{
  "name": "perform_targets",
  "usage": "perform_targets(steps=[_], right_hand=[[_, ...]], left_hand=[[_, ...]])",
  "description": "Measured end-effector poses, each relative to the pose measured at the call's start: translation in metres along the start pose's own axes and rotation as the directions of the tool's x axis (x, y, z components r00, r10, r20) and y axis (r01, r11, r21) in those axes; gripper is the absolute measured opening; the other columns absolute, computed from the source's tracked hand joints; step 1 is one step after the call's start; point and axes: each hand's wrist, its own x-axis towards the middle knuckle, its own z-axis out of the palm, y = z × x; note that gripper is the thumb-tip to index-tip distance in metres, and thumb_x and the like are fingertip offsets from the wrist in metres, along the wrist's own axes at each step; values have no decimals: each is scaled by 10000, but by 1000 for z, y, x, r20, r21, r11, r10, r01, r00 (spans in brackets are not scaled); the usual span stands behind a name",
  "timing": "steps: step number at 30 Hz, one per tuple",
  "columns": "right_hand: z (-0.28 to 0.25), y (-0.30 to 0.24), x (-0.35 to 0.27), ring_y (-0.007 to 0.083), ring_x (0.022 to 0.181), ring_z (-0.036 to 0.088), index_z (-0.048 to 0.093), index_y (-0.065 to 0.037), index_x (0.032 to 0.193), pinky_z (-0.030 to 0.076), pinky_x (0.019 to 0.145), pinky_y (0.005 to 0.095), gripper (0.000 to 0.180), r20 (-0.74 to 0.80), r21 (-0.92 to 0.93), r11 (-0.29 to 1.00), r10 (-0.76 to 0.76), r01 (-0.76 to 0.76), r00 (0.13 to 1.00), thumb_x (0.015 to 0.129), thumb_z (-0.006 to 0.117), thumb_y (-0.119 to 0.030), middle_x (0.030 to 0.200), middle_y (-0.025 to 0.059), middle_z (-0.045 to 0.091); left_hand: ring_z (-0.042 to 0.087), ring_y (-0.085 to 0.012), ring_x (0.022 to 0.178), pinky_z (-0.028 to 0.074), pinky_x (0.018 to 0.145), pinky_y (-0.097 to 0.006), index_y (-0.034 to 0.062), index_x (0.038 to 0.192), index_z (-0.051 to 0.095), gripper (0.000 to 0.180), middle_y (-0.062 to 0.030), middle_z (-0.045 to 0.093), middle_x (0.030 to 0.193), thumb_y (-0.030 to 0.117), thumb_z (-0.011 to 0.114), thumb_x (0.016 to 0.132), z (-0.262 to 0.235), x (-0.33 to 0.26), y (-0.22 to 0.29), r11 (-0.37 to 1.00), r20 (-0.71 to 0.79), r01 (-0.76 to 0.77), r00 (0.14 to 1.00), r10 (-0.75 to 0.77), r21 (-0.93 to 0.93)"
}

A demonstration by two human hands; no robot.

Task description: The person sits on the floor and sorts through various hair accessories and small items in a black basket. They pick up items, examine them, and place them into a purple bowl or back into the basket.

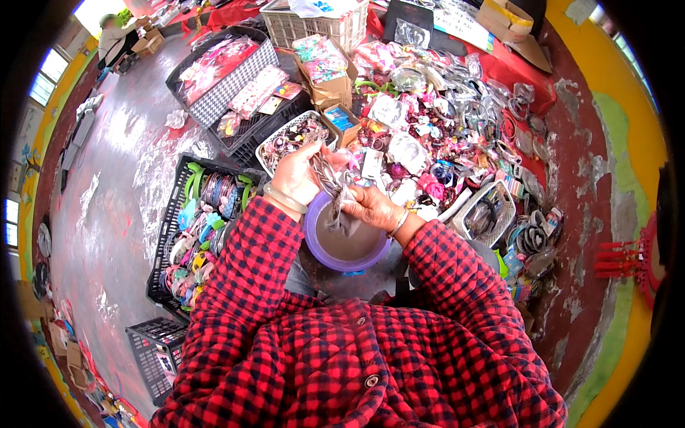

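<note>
My left hand (pixel 298 175) grips the top of a grey patterned strip of fabric (pixel 330 187) that hangs over a purple round basin (pixel 314 242). The strip's lower part is pinched by my right hand (pixel 371 207), just above the basin's rim. Both wrists wear a bangle and both arms are in red-and-black checked sleeves. The basin sits on my lap and its inside looks brown and mostly bare.
A heap of bagged hair accessories (pixel 435 135) covers a red cloth ahead. Black crates (pixel 178 235) with coloured headbands stand at my left, a white mesh basket (pixel 489 214) at my right. A person (pixel 114 36) crouches by boxes far left.
</note>
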Motion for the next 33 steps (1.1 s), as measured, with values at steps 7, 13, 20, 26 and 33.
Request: perform_targets(steps=[7,13,20,26,33], right_hand=[[-9,-8,4,364,734,523,541,-57,866,426,673,402,159,3,-444,846,-330,297,944,837,502,-208,737,163,542],[-6,-14,3,418,772,546,561,-54,947,438,650,431,205,-253,-194,981,-70,20,965,858,471,-215,834,214,578],[1,-7,2,99,642,448,571,-48,926,420,619,281,180,-94,195,979,88,-69,992,899,464,-190,727,53,570],[1,-15,1,180,600,472,528,-35,864,419,609,315,168,-7,-56,998,21,-21,1000,882,479,-195,673,99,527],[2,-11,0,380,701,514,517,-39,814,419,632,414,172,25,-431,876,-230,218,973,856,477,-201,718,171,541]], left_hand=[[586,-298,930,468,818,-389,-12,916,527,415,-203,605,960,392,443,884,2,3,2,999,93,36,995,-37,15],[567,-310,944,433,860,-408,-16,905,527,310,-208,593,934,283,449,897,5,5,-37,990,188,-87,980,66,108],[591,-316,894,466,811,-412,10,814,545,236,-213,617,829,211,446,890,0,12,-23,998,62,-65,996,64,14],[612,-285,811,497,747,-376,16,792,538,232,-187,625,821,203,442,892,-1,2,-1,998,105,-7,994,14,-63],[605,-295,861,487,782,-401,33,837,552,323,-197,617,898,338,457,889,3,-3,9,999,32,-21,999,22,-35]])
